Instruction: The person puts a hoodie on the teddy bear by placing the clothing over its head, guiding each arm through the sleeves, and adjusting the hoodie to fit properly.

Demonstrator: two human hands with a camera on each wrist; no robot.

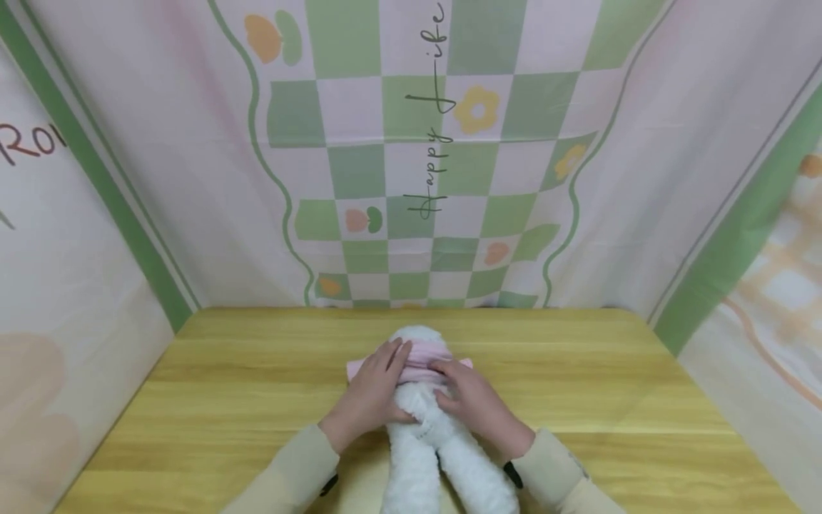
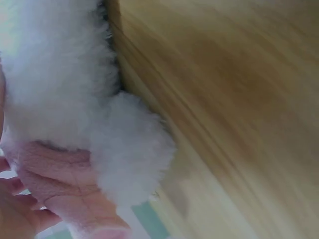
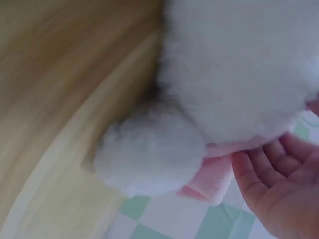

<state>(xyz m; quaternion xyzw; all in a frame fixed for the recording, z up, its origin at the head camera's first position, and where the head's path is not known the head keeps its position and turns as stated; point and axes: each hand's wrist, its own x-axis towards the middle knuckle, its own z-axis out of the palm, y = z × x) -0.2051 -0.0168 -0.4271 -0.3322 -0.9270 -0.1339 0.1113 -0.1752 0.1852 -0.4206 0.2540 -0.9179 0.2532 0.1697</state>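
Note:
A white fluffy plush toy lies on the table, its legs toward me. A strip of pink cloth wraps round it below the top of its head, ends sticking out on both sides. My left hand rests over the cloth's left part, fingers extended across it and thumb on the toy's body. On the other side, my right hand touches the cloth's lower right edge with its fingertips, thumb apart against the white fur. The right wrist view shows the right fingers slightly bent at the pink cloth.
The wooden table extends to both sides and behind the toy. A green and white checked curtain with printed lettering hangs at the table's back edge. More printed fabric stands along the left and right.

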